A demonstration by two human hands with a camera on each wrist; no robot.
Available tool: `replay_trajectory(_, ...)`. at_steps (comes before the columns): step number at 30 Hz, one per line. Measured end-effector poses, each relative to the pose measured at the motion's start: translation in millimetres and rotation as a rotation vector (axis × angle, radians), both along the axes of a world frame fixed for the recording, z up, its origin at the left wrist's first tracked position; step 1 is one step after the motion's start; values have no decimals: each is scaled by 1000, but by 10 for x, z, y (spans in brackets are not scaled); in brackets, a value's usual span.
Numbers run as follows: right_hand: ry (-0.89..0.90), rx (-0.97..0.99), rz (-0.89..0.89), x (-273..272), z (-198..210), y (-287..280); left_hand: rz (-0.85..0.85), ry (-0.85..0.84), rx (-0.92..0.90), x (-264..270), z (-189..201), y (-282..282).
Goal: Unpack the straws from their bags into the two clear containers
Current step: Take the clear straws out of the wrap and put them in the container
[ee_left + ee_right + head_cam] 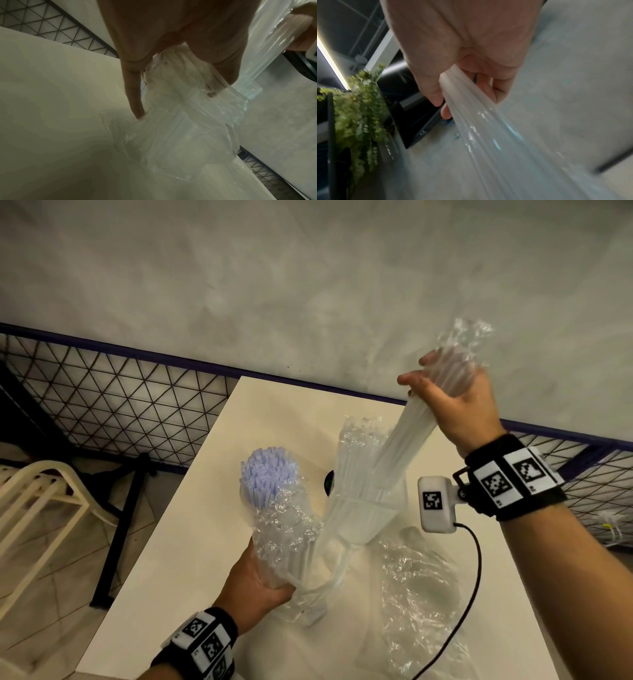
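Right hand (pixel 455 402) grips clear straws (pixel 404 436) at 1 o'clock; left hand (pixel 255 583) grips bagged straws (pixel 270 498) at 7. Only right wrist view shows a plant (pixel 359 108).

Straw bag (pixel 274 508) left of container (pixel 373 508), on table (pixel 164 559).

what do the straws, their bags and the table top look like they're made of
Straws: seemingly thin translucent plastic, whitish, smooth; light shows through them.
Bags: clear, thin plastic film, glossy; crinkled, with sharp glints.
Table top: cream, matte and flat, perhaps laminate or painted board; the material can't be told for sure.
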State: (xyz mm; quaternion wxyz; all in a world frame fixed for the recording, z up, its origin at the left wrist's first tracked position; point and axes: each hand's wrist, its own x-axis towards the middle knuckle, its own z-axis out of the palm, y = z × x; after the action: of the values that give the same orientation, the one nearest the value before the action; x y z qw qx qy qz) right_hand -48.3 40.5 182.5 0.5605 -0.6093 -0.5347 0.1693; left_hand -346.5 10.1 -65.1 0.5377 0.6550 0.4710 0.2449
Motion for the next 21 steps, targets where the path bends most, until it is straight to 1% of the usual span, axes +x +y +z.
replay_trajectory(2,-1,-91,-8,47,-204,-6,2,5,4,-3,2,-4)
replay_trajectory(4,-27,-237,-21,117,-506,-20,8,2,5,-4,4,-8)
replay_trajectory(5,-71,-311,-24,149,-664,-36,7,-3,2,-3,0,-10)
replay_trajectory(7,-227,-442,-27,209,-974,-85,10,-4,-6,-2,-3,-15)
replay_trajectory(8,-289,-510,-25,216,-1072,-117,14,-3,-10,-2,-1,-15)
replay_trajectory(10,-326,-575,-37,218,-1141,-166,22,-8,-14,-3,-12,-10)
replay_trajectory(12,-306,-544,-48,230,-1080,-176,21,-17,-20,-6,-14,-8)
replay_trajectory(13,-278,-494,-54,253,-1028,-167,17,-17,-23,-4,-14,-9)
replay_trajectory(15,-203,-324,-67,280,-896,-147,8,-22,-25,5,-7,-10)
replay_trajectory(16,-190,-237,-80,270,-826,-135,7,-25,-25,10,-1,-9)
replay_trajectory(17,-214,-157,-88,253,-769,-121,7,-29,-29,15,0,-8)
replay_trajectory(19,-377,-40,-89,183,-702,-99,11,-45,-40,15,-3,-6)
replay_trajectory(21,-593,-36,-50,130,-737,-60,19,-41,-38,13,-8,-13)
